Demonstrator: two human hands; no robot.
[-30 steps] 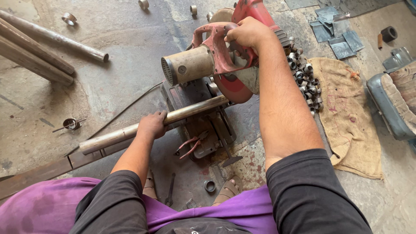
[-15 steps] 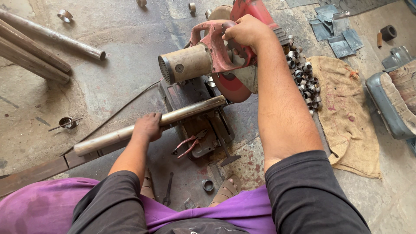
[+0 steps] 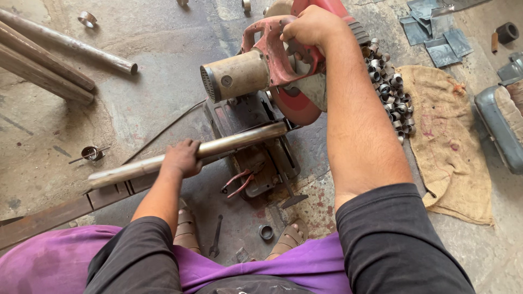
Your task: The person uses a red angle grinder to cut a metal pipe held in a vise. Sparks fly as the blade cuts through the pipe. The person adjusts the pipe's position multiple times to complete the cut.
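Note:
A long metal pipe (image 3: 239, 140) lies across the base of a red chop saw (image 3: 261, 65), its far end under the round blade guard. My left hand (image 3: 181, 158) is wrapped around the pipe near its middle. My right hand (image 3: 310, 26) grips the saw's red handle at the top, with the arm reaching over the machine. The saw's tan motor housing (image 3: 235, 75) sticks out to the left. A pile of short cut pipe rings (image 3: 391, 87) lies just right of the saw.
Long pipes (image 3: 60, 54) lie at the upper left. A burlap sack (image 3: 447, 141) covers the floor on the right, with metal plates (image 3: 433, 32) beyond it. A spanner (image 3: 216, 237), a ring (image 3: 266, 233) and red-handled pliers (image 3: 237, 184) lie near my sandalled feet.
The pipe and my left hand on it have shifted slightly to the left. My right hand stays on the saw handle.

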